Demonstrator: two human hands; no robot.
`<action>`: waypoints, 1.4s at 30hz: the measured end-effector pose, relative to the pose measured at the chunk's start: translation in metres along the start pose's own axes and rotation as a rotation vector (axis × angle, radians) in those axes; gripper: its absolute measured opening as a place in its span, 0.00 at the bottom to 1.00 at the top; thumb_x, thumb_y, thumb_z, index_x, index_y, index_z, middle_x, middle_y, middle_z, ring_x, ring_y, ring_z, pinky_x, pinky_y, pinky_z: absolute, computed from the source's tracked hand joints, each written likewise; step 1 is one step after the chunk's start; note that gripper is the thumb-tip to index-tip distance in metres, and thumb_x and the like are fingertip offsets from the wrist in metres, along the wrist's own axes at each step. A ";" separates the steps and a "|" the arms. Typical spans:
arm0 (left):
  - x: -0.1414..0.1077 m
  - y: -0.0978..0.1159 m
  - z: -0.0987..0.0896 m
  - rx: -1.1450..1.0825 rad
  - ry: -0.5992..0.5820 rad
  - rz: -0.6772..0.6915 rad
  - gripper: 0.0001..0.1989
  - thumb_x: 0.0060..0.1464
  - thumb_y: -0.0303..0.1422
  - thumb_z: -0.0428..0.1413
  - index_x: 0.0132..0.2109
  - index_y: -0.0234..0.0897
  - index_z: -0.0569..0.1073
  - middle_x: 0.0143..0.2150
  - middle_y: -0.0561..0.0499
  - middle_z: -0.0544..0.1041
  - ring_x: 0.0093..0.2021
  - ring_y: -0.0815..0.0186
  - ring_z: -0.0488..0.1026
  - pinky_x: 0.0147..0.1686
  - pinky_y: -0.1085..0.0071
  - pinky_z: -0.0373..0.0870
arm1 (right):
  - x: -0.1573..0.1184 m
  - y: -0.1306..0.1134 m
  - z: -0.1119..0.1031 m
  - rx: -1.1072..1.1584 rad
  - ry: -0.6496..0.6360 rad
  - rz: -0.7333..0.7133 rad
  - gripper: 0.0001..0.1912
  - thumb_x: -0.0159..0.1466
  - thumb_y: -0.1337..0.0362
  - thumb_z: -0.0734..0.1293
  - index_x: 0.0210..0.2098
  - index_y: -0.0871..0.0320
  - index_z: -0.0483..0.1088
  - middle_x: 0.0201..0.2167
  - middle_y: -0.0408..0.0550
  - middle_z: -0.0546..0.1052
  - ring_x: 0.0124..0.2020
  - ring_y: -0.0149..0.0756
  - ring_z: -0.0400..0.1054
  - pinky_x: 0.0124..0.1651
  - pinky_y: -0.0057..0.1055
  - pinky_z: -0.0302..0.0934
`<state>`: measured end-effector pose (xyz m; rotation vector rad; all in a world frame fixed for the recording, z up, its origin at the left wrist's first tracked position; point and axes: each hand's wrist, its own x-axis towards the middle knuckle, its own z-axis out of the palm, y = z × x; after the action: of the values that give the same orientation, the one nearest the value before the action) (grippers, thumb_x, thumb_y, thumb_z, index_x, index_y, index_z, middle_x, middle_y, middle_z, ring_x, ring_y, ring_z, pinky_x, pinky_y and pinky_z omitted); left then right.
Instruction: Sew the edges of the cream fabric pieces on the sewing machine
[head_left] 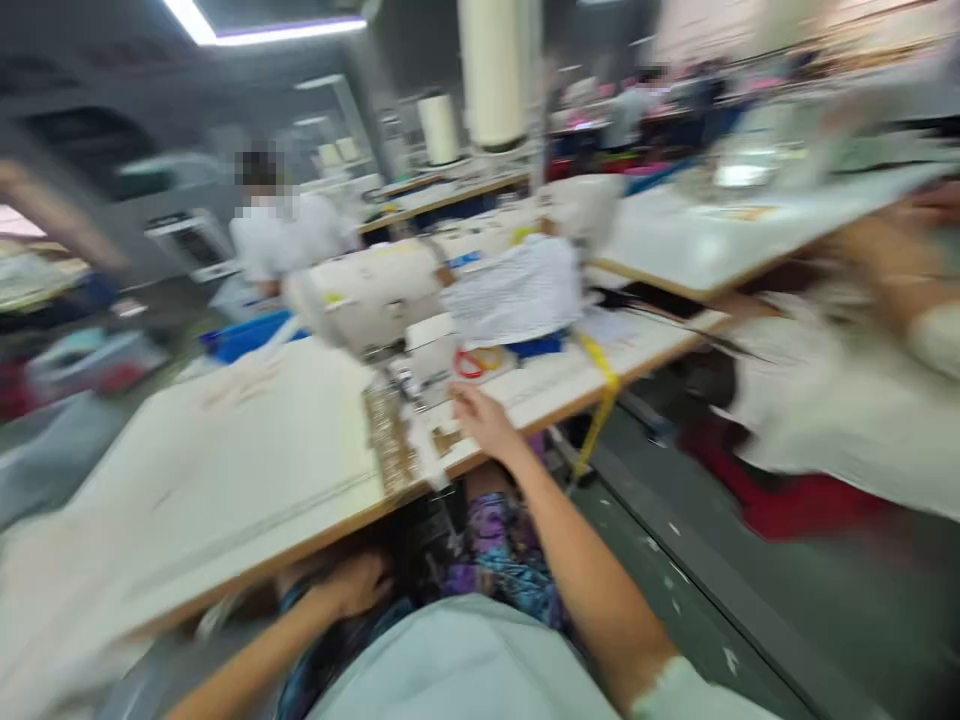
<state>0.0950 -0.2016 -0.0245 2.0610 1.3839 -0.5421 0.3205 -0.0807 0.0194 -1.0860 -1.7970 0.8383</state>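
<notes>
My right hand [484, 418] is over the front of the sewing table [300, 500], just right of the needle area of a white sewing machine [375, 290]. Its fingers are curled together; whatever they hold, if anything, is too small and blurred to name. Close beyond the fingertips lie scissors [470, 364] with red and orange handles. My left hand [364, 582] is low by my lap, under the table edge, its fingers lost in shadow. A strip of shiny beige material [390, 440] lies left of the needle area.
A printed paper [517, 290] leans against the machine. A yellow tape measure [600, 385] hangs over the table edge. Tall thread cones [491, 75] stand behind. At the right, a co-worker's arm [892, 270] reaches by another table with pale fabric [840, 400]. Another person [289, 235] sits ahead.
</notes>
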 end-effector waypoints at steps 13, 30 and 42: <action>-0.179 -0.118 -0.072 -0.529 0.649 -0.355 0.22 0.63 0.48 0.45 0.46 0.36 0.74 0.41 0.46 0.79 0.41 0.61 0.76 0.44 0.68 0.73 | 0.006 0.021 0.006 0.024 -0.061 -0.043 0.22 0.68 0.52 0.59 0.55 0.57 0.71 0.38 0.50 0.77 0.22 0.30 0.64 0.24 0.28 0.61; -0.139 -0.164 -0.081 -0.016 0.846 -0.898 0.19 0.66 0.41 0.38 0.51 0.37 0.69 0.34 0.46 0.79 0.36 0.55 0.77 0.33 0.67 0.65 | -0.009 0.007 0.014 0.119 0.112 0.154 0.26 0.60 0.41 0.68 0.49 0.53 0.74 0.44 0.51 0.79 0.43 0.39 0.74 0.40 0.26 0.70; -0.045 -0.036 -0.085 -0.007 0.711 0.091 0.15 0.69 0.34 0.39 0.45 0.38 0.71 0.37 0.47 0.79 0.33 0.60 0.77 0.29 0.68 0.66 | 0.036 -0.078 0.099 0.552 -0.526 0.350 0.27 0.61 0.47 0.69 0.53 0.56 0.70 0.37 0.49 0.79 0.40 0.40 0.76 0.46 0.39 0.71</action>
<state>0.0450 -0.1654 0.0578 2.4089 1.6374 0.2756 0.1952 -0.0900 0.0564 -0.8621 -1.6253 1.8440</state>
